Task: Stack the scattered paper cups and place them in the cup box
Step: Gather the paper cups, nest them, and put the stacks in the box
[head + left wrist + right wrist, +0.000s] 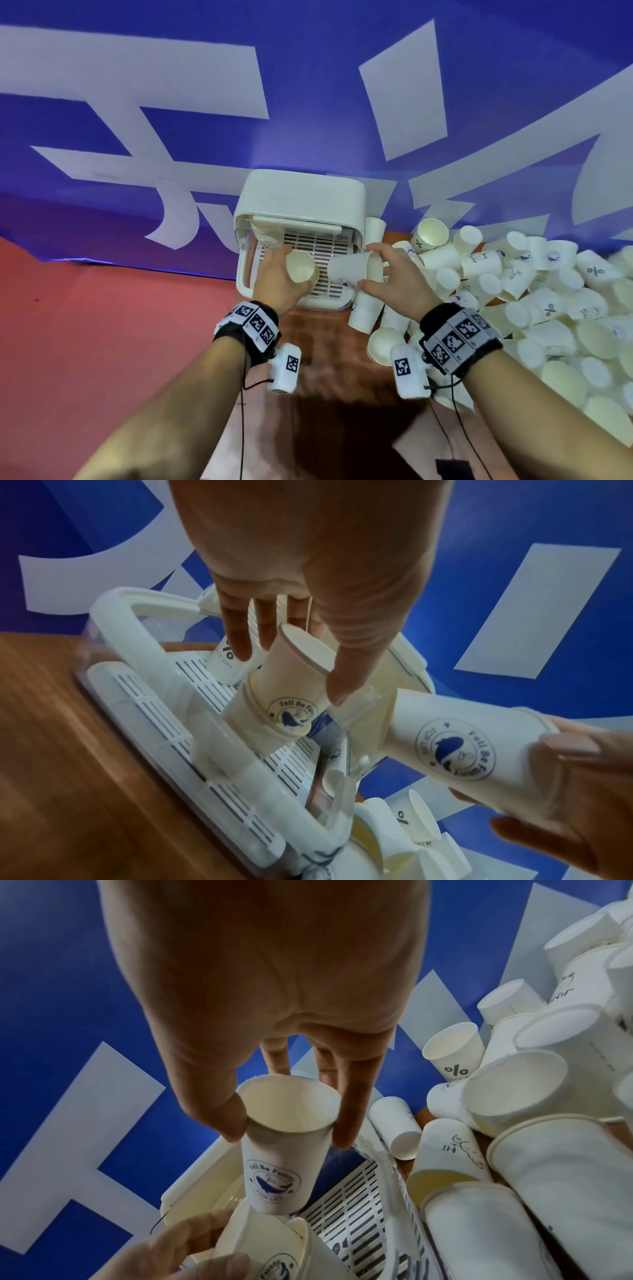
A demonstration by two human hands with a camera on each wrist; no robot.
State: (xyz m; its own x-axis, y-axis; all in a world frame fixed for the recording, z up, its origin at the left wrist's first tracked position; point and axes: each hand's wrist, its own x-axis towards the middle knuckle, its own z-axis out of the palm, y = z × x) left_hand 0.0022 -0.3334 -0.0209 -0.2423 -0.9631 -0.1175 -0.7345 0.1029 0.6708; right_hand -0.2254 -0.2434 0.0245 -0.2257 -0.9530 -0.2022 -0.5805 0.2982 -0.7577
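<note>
Over the slotted tray of the white cup box [308, 195], my left hand [291, 270] grips two nested whale-logo paper cups [302, 270], mouth turned up and to the right. The fingers and thumb wrap this stack [284, 696] in the left wrist view. My right hand [368, 267] pinches a single whale-logo cup [352, 270] by its rim. That cup lies sideways, its base close to the stack's mouth. In the right wrist view my right hand [287, 1134] holds this cup [274, 1172] just above the left hand's stack [270, 1250].
A big heap of loose white paper cups [513, 301] covers the wooden table [325, 349] on the right, right up against the box. A stack of cups [263, 233] lies inside the box at back left. A blue banner [171, 102] hangs behind; red floor [102, 325] lies left.
</note>
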